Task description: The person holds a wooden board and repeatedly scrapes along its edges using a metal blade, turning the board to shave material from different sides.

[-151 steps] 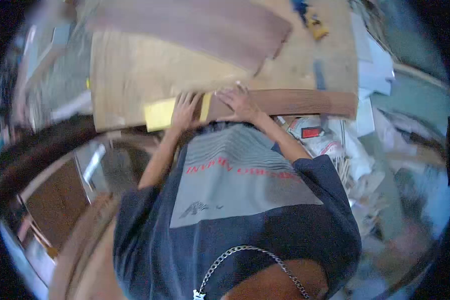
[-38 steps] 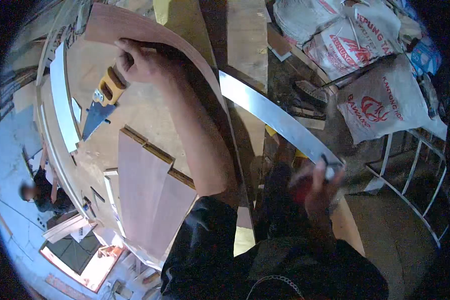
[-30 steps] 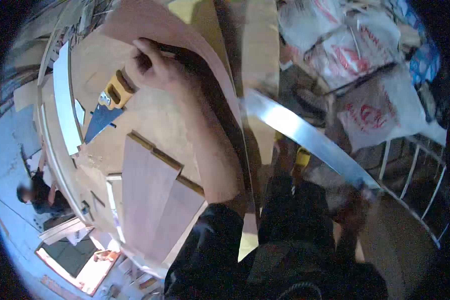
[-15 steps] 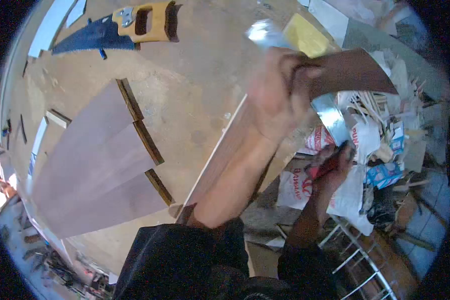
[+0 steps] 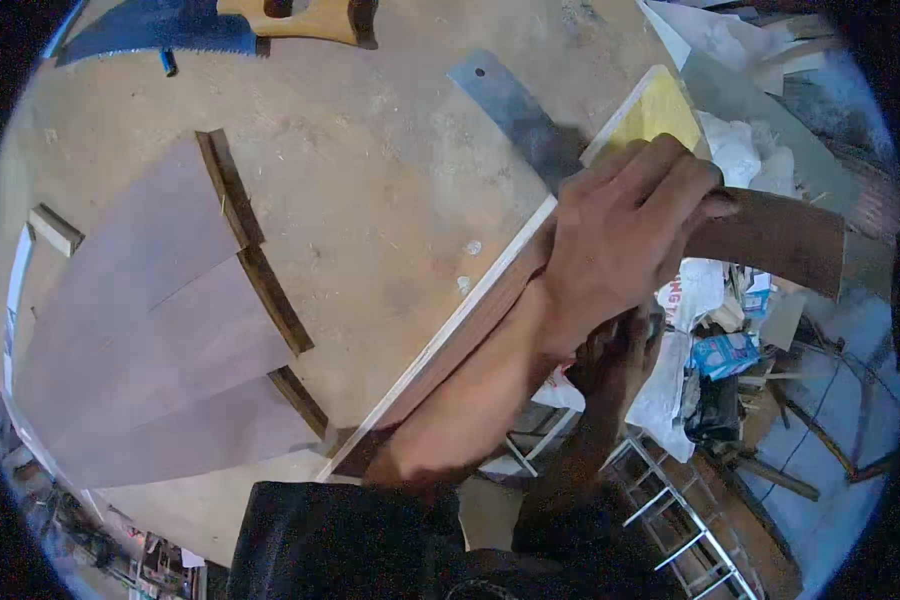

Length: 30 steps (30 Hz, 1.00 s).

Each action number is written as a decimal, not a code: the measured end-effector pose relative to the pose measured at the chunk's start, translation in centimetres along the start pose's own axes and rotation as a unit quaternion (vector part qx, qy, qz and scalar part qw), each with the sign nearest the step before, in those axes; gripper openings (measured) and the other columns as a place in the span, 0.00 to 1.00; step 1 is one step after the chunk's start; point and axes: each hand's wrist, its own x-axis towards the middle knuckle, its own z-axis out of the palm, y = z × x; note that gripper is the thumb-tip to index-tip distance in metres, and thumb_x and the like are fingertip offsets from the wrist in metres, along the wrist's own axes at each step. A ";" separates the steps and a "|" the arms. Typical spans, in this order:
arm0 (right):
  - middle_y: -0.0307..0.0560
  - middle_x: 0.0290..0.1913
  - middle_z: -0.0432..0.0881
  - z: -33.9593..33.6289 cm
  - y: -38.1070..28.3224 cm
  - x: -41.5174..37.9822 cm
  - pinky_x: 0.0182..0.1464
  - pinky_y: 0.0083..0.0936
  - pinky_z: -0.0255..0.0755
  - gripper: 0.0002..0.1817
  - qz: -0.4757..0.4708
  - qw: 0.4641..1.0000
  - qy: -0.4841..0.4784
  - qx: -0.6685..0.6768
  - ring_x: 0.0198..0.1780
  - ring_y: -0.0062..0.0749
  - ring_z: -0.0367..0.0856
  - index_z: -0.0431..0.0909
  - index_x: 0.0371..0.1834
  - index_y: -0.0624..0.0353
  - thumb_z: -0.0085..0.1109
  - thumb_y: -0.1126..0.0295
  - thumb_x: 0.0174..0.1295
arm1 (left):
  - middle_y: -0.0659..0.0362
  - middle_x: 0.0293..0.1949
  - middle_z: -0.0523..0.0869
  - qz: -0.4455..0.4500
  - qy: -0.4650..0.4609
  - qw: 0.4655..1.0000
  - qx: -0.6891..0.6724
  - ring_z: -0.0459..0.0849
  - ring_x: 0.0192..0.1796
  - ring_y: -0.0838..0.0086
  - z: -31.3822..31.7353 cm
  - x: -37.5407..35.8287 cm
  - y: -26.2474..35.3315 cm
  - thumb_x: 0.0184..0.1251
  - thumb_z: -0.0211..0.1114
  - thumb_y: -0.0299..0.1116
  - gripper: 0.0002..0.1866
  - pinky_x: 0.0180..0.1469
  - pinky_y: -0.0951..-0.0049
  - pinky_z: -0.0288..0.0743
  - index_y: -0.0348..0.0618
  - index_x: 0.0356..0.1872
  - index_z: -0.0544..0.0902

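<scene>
My left hand [image 5: 625,220] is closed over a flat steel ruler [image 5: 515,110] where it crosses a brown wood-grained board [image 5: 460,340]. The ruler's holed end sticks out to the upper left; its other end is hidden. The board has a pale edge, and a curved brown part [image 5: 780,240] reaches out to the right past my fingers. My right hand [image 5: 620,345] is in shadow below the left wrist, by the board's underside. Its fingers are mostly hidden, and I cannot make out what is in them.
A handsaw [image 5: 160,30] lies at the table's upper left. Pinkish fan-shaped sheets [image 5: 160,320] with dark wooden edge strips lie on the left. A yellow piece [image 5: 660,110] sits beyond my left hand. Bags, a blue packet [image 5: 725,355] and a white metal rack [image 5: 680,515] are at lower right.
My right hand, with something red in it, has moved from beside the ruler to behind my left wrist. The view has shifted, and the ruler's holed end now shows plainly.
</scene>
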 end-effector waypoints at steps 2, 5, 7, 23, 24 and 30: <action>0.45 0.39 0.81 1.2 -0.7 -0.7 0.39 0.22 0.76 0.23 0.015 0.999 0.018 0.037 0.38 0.26 0.78 0.69 0.59 0.56 0.63 0.61 0.66 | 0.54 0.30 0.82 -0.008 0.011 1.000 -0.015 0.83 0.32 0.57 -0.5 0.5 -0.3 0.51 0.73 0.27 0.11 0.33 0.64 0.76 0.42 0.36 0.81; 0.40 0.35 0.79 2.9 -3.3 -1.0 0.33 0.20 0.74 0.22 0.095 0.992 0.055 0.066 0.32 0.22 0.76 0.67 0.59 0.56 0.62 0.61 0.67 | 0.53 0.30 0.83 -0.008 -0.080 0.996 0.036 0.84 0.33 0.58 -2.0 1.0 -1.0 0.52 0.71 0.27 0.11 0.33 0.66 0.76 0.41 0.38 0.83; 0.39 0.32 0.78 2.7 -3.2 -0.5 0.31 0.20 0.72 0.20 0.105 0.991 0.037 0.069 0.29 0.21 0.75 0.69 0.57 0.56 0.62 0.61 0.67 | 0.52 0.30 0.84 0.026 -0.086 0.970 0.226 0.85 0.36 0.59 -3.8 1.1 -2.3 0.58 0.69 0.32 0.10 0.37 0.64 0.77 0.41 0.39 0.84; 0.54 0.55 0.77 1.0 -3.0 2.7 0.59 0.35 0.67 0.34 -0.009 0.973 -0.011 -0.229 0.55 0.43 0.75 0.68 0.66 0.57 0.64 0.48 0.62 | 0.55 0.37 0.82 -0.113 -0.276 0.877 0.377 0.79 0.47 0.58 -10.9 6.2 -3.0 0.65 0.65 0.46 0.12 0.55 0.55 0.63 0.51 0.34 0.90; 0.56 0.57 0.76 1.1 -3.2 2.8 0.62 0.36 0.65 0.37 0.024 0.975 -0.005 -0.219 0.57 0.44 0.74 0.67 0.68 0.57 0.64 0.47 0.61 | 0.56 0.38 0.83 -0.110 -0.274 0.875 0.385 0.79 0.47 0.58 -10.8 5.9 -3.3 0.64 0.66 0.46 0.12 0.55 0.55 0.62 0.51 0.34 0.90; 0.60 0.58 0.75 1.0 -3.4 2.5 0.62 0.37 0.64 0.37 0.067 0.977 0.000 -0.202 0.58 0.47 0.74 0.68 0.66 0.57 0.65 0.45 0.60 | 0.57 0.38 0.86 -0.025 -0.280 0.893 0.352 0.79 0.44 0.56 -9.8 5.2 -3.2 0.61 0.67 0.45 0.12 0.51 0.56 0.66 0.49 0.33 0.90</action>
